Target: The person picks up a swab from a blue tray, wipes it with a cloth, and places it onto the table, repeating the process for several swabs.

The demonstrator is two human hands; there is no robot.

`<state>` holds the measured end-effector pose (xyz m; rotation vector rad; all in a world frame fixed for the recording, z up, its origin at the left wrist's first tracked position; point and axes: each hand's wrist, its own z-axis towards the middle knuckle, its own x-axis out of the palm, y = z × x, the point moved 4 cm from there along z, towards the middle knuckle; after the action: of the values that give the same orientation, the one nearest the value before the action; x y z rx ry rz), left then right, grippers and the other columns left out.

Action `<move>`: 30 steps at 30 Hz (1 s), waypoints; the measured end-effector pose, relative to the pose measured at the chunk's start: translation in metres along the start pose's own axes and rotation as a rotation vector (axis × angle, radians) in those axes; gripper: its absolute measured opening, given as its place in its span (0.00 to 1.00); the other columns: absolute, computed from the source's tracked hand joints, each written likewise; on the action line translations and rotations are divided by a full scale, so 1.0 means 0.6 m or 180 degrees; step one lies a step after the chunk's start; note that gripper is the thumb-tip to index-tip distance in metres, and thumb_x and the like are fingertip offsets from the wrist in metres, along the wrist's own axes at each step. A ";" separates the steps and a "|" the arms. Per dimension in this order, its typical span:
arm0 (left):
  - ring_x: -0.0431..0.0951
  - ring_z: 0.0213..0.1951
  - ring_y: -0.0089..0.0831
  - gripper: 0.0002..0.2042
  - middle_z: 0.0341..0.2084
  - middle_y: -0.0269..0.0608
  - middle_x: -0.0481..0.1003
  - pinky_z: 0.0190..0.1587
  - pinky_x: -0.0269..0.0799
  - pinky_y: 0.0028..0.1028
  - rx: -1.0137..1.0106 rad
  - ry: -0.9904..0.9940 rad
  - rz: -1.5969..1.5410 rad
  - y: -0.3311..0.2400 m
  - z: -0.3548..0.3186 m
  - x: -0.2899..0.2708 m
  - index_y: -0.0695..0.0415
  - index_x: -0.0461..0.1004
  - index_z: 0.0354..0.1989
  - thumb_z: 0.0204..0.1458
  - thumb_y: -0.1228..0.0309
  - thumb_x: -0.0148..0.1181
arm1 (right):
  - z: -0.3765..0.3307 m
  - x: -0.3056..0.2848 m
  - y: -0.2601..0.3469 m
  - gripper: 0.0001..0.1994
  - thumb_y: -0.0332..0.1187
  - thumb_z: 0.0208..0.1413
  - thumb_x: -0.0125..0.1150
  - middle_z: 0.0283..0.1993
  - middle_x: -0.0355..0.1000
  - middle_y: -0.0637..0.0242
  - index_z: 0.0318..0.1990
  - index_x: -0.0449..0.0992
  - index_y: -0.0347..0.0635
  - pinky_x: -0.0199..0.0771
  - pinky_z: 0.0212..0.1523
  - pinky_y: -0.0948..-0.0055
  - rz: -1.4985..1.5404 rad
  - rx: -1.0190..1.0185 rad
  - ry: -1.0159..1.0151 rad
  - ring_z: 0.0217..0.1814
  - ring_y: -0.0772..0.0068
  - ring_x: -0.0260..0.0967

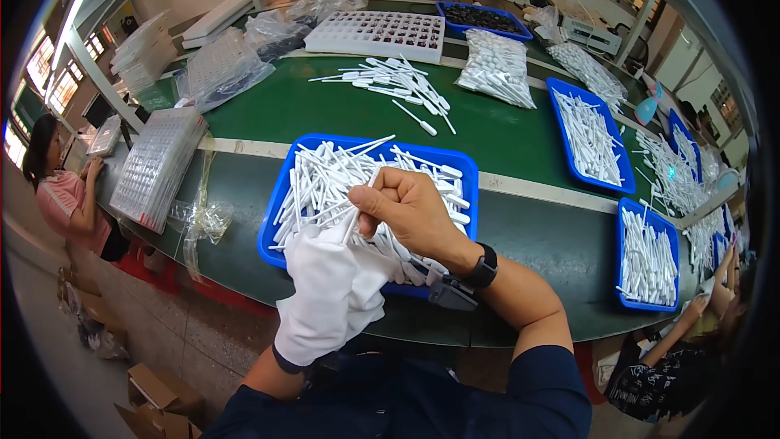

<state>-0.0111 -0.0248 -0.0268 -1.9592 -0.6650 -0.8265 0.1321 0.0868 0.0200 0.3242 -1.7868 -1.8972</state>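
While the right hand (410, 210) is curled into a fist at frame centre, it pinches one white plastic pipette (355, 219) between thumb and forefinger, stem slanting down-left. Left hand (331, 293), in a white glove, sits just below, fingers closed around a bunch of the same pipettes, tips poking out at its upper right. Both hands hover over the near edge of a blue tray (280, 195) heaped with loose pipettes, centre of frame. Black wrist device on the right wrist (485, 267). Tray rests on a green table (520, 142). More blue trays of pipettes line the right side (591, 138). Loose pipette pile upper centre (398, 81), bagged ones just right of it (497, 69). White compartment rack behind that (380, 32). Stacked clear blister trays at left (158, 164). Another person sits far left (65, 195).
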 end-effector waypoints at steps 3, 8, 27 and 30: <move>0.71 0.23 0.34 0.15 0.29 0.39 0.73 0.29 0.71 0.34 0.0034 0.0455 0.0145 -0.019 0.002 0.019 0.52 0.73 0.52 0.59 0.62 0.58 | 0.014 -0.010 0.001 0.11 0.32 0.66 0.64 0.28 0.79 0.63 0.33 0.74 0.36 0.75 0.32 0.79 0.0031 0.0053 0.0006 0.28 0.79 0.75; 0.70 0.23 0.34 0.06 0.21 0.41 0.70 0.30 0.69 0.35 0.3091 -0.1465 0.3995 -0.052 0.015 -0.035 0.52 0.78 0.38 0.54 0.67 0.59 | 0.031 -0.064 0.025 0.09 0.31 0.64 0.65 0.33 0.80 0.62 0.37 0.77 0.33 0.79 0.38 0.75 -0.0329 -0.0658 -0.0790 0.34 0.77 0.78; 0.67 0.22 0.26 0.09 0.18 0.32 0.64 0.24 0.62 0.29 0.0379 0.0702 0.0626 -0.018 -0.010 -0.016 0.57 0.66 0.26 0.60 0.73 0.52 | 0.263 -0.245 -0.114 0.16 0.38 0.56 0.59 0.42 0.80 0.39 0.41 0.82 0.32 0.80 0.49 0.47 -0.4885 0.0255 -0.0265 0.46 0.38 0.79; 0.68 0.23 0.26 0.09 0.20 0.33 0.66 0.26 0.63 0.27 0.0910 0.0808 0.1793 -0.021 -0.006 0.054 0.58 0.67 0.27 0.61 0.72 0.51 | 0.270 -0.315 -0.136 0.15 0.35 0.52 0.64 0.45 0.80 0.41 0.41 0.83 0.32 0.80 0.51 0.51 -0.4839 0.0583 -0.0441 0.50 0.41 0.79</move>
<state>-0.0006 -0.0179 0.0056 -1.6223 -0.0596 -0.5736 0.1933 0.3233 -0.0746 2.1183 -1.9098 -2.5902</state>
